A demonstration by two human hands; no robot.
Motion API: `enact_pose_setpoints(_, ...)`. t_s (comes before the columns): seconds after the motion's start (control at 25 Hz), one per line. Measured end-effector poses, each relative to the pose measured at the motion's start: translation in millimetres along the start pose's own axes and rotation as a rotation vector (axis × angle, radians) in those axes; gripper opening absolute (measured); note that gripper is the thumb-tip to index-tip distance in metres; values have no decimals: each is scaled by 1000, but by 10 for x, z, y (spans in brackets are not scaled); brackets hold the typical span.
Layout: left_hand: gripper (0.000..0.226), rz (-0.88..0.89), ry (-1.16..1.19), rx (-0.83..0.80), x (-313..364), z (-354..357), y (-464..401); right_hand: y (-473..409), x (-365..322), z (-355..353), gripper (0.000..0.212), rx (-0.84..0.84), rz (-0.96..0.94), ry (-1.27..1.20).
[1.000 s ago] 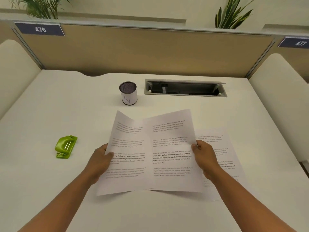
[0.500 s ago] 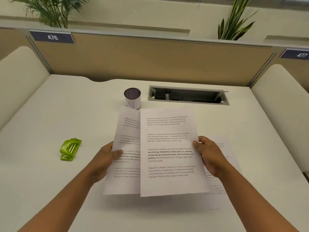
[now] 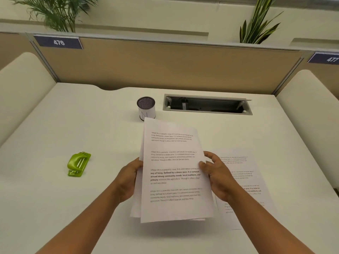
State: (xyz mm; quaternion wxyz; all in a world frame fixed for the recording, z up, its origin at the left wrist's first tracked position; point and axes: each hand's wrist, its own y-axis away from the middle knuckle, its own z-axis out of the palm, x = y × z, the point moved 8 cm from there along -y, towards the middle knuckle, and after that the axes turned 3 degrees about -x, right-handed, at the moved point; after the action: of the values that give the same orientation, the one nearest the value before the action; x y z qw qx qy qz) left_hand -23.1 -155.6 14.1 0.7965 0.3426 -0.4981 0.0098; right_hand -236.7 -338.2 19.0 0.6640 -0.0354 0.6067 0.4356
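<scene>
You hold the stacked sheets (image 3: 174, 149) above the near middle of the table (image 3: 73, 208): your left hand (image 3: 128, 180) curls round their left edge, your right hand (image 3: 219, 177) pinches the right edge.

An open-plan office workstation: a white bench (image 3: 55, 125) fenced by a tan partition (image 3: 165, 66) bearing seat numbers, plate 476 (image 3: 58, 42) left and plate 477 (image 3: 328, 59) right. A cable hatch (image 3: 207, 107) is sunk into the bench's far side, a mesh pen cup (image 3: 146, 108) just left of it. Leafy plants (image 3: 256, 24) rise beyond; printed sheets (image 3: 174, 171) and a green desk tool (image 3: 78, 164) are nearer.
</scene>
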Motion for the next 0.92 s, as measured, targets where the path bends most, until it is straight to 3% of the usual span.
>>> enact_pose_setpoints(0.16,49,23,58,-57,-15,115,-1,17,11,30,45,25,-33,-20)
enact_pose_setpoints(0.32,33,131,-77,-17,38,139,-25,51,-29,92,37,-36,-35,-7)
enact_pose_setpoints(0.48,27,149,-66,4,88,160,-34,71,-96,161,38,-140,-50,27)
enact_pose_setpoints(0.76,26,302,-106,-13,255,198,-2,56,-207,130,32,-82,-195,140)
enact_pose_setpoints(0.92,22,300,-122,5,235,205,-33,52,-194,109,29,-71,-190,137)
